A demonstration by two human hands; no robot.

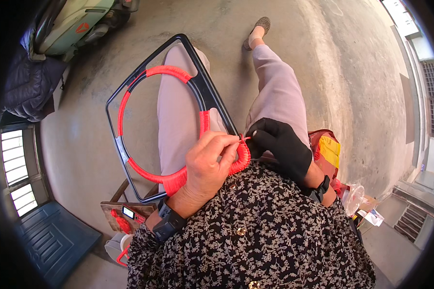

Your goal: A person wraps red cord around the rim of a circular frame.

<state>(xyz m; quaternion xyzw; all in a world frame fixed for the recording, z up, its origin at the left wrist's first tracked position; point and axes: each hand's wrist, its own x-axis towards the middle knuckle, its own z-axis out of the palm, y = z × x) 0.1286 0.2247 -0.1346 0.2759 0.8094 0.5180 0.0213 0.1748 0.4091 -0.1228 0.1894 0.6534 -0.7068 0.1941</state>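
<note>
A black frame [218, 98] with an angular outer edge and a round inner ring lies across my lap, tilted over my left thigh. Red cord [169, 71] is wound tightly round several stretches of the ring. At the frame's near right corner the winding forms a thick, ridged curve [244, 156]. My left hand [208, 161], bare, pinches the red cord at that corner between thumb and forefinger, its wrist close to the wound ring. My right hand [285, 147], in a black glove with a bare fingertip showing, grips the cord just to the right.
At my left stands a small wooden surface [112, 220] with a phone [128, 212] and loose red cord [120, 222], beside a white bucket [115, 248]. A red and yellow bag [329, 150] sits at my right. A scooter [77, 26] and dark padded jacket [31, 86] are far left.
</note>
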